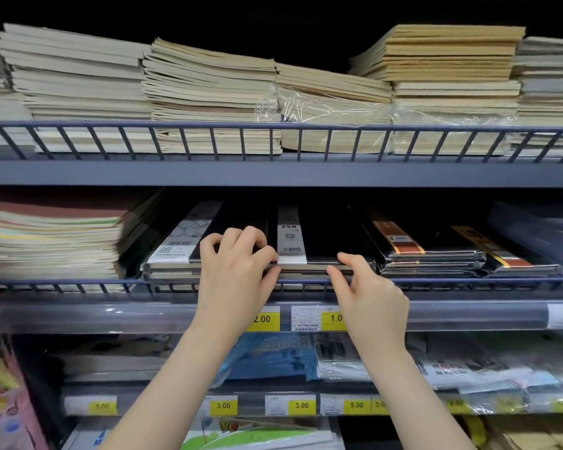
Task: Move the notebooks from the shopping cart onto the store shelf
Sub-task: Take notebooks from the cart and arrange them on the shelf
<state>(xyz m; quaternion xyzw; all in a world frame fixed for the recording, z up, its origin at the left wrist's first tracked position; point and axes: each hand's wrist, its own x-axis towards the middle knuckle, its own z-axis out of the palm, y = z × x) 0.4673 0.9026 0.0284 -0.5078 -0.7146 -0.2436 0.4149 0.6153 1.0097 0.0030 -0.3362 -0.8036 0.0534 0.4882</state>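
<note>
Both hands, left hand (238,271) and right hand (368,293), pinched a black notebook (316,241) on the shelf rail (78,282).

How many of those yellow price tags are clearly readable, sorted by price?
2.00 tag: 1
3.00 tag: 2
5.00 tag: 2
Total: 5
The 1.0 tag is cut off by the right hand, and others to the right are too blurred to read.
</note>
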